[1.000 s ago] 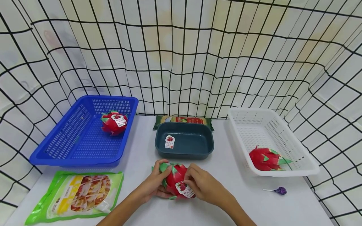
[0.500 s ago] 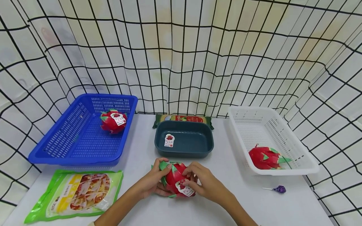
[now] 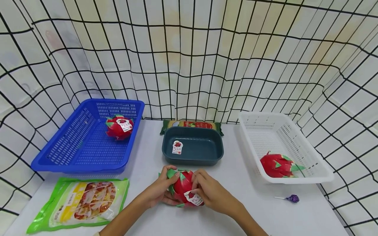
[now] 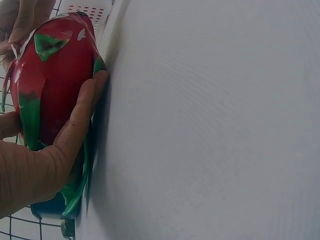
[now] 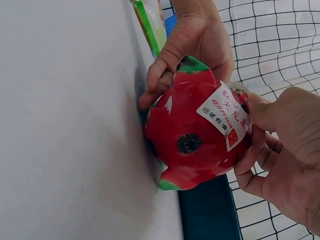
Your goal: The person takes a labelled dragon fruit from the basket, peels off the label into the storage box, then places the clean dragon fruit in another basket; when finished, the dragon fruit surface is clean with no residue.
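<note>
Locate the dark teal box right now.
In the head view, the dark teal box stands between the blue basket on the left and the white basket on the right, just beyond the dragon fruit gripped in the left hand.

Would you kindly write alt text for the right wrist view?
A person's left hand grips a glossy red dragon fruit with green-tipped scales, while the right hand touches its white printed sticker. A white tabletop fills the left side; a dark teal container shows below.
</note>
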